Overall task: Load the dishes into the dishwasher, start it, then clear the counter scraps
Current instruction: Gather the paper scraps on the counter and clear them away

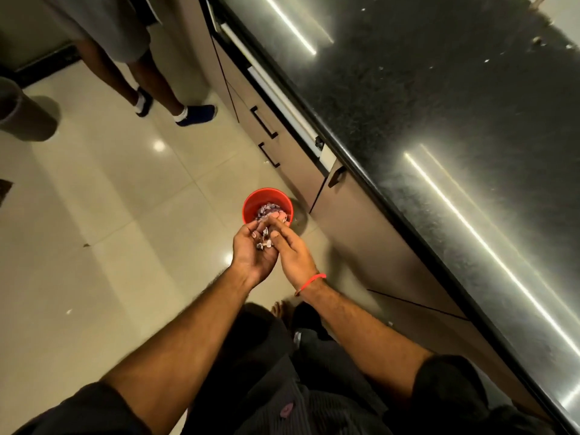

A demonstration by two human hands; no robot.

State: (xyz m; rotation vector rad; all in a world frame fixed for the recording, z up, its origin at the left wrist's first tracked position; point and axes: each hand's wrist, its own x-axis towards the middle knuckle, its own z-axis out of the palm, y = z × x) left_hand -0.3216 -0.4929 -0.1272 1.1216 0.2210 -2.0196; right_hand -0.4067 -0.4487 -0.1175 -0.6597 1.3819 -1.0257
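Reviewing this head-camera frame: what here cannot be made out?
- Red bin: its near rim and part of its contents are hidden by the hands.
- Scraps: too small to identify, cupped in the left hand.
- Right hand: its fingertips overlap the scraps; contact unclear.
- Dishwasher: not identifiable; whether it is running cannot be told.

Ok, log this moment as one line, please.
step: dumping scraps | left hand: cupped, palm up, holds pale purple peel scraps | right hand: brushing them off | target: round red plastic bin, floor

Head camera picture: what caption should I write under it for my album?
Left hand cups peel scraps while right hand brushes them into a red bucket on the floor.
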